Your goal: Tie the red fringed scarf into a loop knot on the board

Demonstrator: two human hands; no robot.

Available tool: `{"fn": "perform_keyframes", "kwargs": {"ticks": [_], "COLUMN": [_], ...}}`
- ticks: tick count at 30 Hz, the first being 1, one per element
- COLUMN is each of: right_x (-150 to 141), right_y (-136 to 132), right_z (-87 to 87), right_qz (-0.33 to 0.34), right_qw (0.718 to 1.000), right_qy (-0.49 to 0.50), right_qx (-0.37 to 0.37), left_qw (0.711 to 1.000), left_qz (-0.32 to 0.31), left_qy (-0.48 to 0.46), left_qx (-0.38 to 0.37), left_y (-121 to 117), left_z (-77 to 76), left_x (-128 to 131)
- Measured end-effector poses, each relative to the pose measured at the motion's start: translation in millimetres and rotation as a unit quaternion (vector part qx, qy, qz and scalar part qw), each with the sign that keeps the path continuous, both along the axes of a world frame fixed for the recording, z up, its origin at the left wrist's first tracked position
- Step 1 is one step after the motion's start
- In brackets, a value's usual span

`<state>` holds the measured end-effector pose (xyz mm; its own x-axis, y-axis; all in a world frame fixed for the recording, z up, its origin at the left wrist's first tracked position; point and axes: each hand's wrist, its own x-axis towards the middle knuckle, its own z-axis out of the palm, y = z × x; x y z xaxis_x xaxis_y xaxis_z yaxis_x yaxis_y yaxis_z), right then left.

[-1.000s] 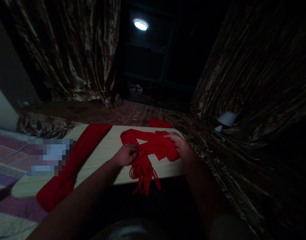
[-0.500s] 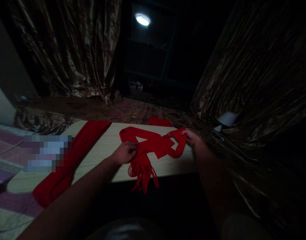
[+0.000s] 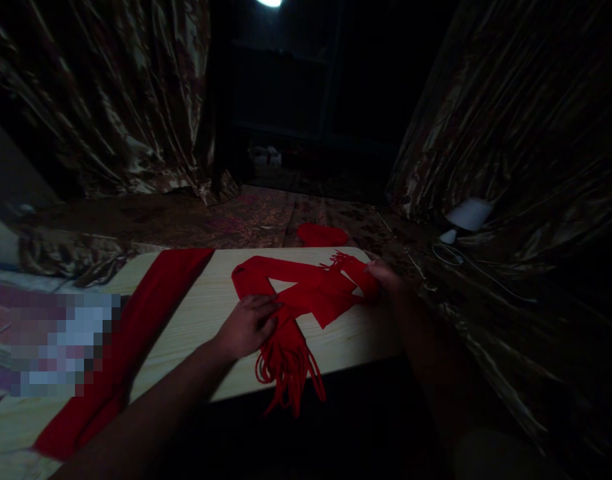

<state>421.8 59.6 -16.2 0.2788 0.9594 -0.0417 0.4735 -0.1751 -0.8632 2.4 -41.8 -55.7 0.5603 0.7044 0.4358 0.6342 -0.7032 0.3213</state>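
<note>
A red fringed scarf [image 3: 306, 300] lies in crossing folds and loops on a pale wooden table [image 3: 186, 333]. Its larger fringe hangs over the near edge, and a smaller fringe shows toward the far right corner. My left hand [image 3: 249, 325] is on the scarf's left part, fingers bent over the cloth just above the long fringe. At the table's right end, my right hand [image 3: 387, 275] pinches the scarf's rightmost loop; its fingertips are partly in shadow.
A long folded red cloth [image 3: 151, 307] lies across the table's left side, near a pixelated patch. Beyond the far edge sits another red piece [image 3: 322, 235]. A small white lamp [image 3: 469, 213] with a cord stands at right. Patterned curtains [image 3: 161, 100] hang behind.
The view has tilted down and turned slightly. The scarf's right loop has narrowed and turned under my right hand, and its small fringe now shows spread. My left hand stays on the scarf.
</note>
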Motion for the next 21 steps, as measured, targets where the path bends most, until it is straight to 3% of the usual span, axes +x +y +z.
{"fn": "perform_keyframes", "kwargs": {"ticks": [3, 5, 8, 12, 14, 16, 18, 21], "right_x": [2.4, 3.1, 3.5, 1.5, -2.9, -10.2, -18.9, -27.2], "right_y": [5.0, 9.1, 17.7, 36.9, 46.6, 53.7, 57.6, 60.8], "right_z": [0.0, 3.5, 6.4, 5.9, 5.1, 3.1, -1.2, -12.0], "right_qz": [-0.016, 0.007, 0.06, 0.028, 0.07, 0.181, 0.281, 0.349], "right_qw": [0.998, 0.997, 0.996, 0.992, 0.969, 0.927, 0.889, 0.855], "right_qy": [-0.001, 0.009, 0.001, -0.119, -0.233, -0.323, -0.358, -0.368], "right_qx": [-0.065, -0.082, -0.069, -0.011, 0.035, 0.054, 0.054, 0.109], "left_qw": [1.0, 1.0, 1.0, 1.0, 0.999, 0.999, 0.999, 0.999], "left_qz": [0.004, 0.003, 0.008, 0.028, 0.032, 0.032, 0.033, 0.041], "left_qy": [0.005, 0.005, 0.009, 0.01, 0.01, 0.013, 0.016, 0.015], "left_qx": [-0.003, -0.006, -0.006, 0.001, 0.003, 0.004, 0.002, -0.009], "left_y": [-2.1, -2.4, -1.2, 1.9, 2.6, 2.2, 0.9, -1.3], "left_z": [1.6, 2.0, 2.2, 4.1, 5.7, 7.6, 9.6, 12.6], "left_x": [-0.1, -0.4, 0.1, 2.3, 2.9, 3.0, 2.8, 3.4]}}
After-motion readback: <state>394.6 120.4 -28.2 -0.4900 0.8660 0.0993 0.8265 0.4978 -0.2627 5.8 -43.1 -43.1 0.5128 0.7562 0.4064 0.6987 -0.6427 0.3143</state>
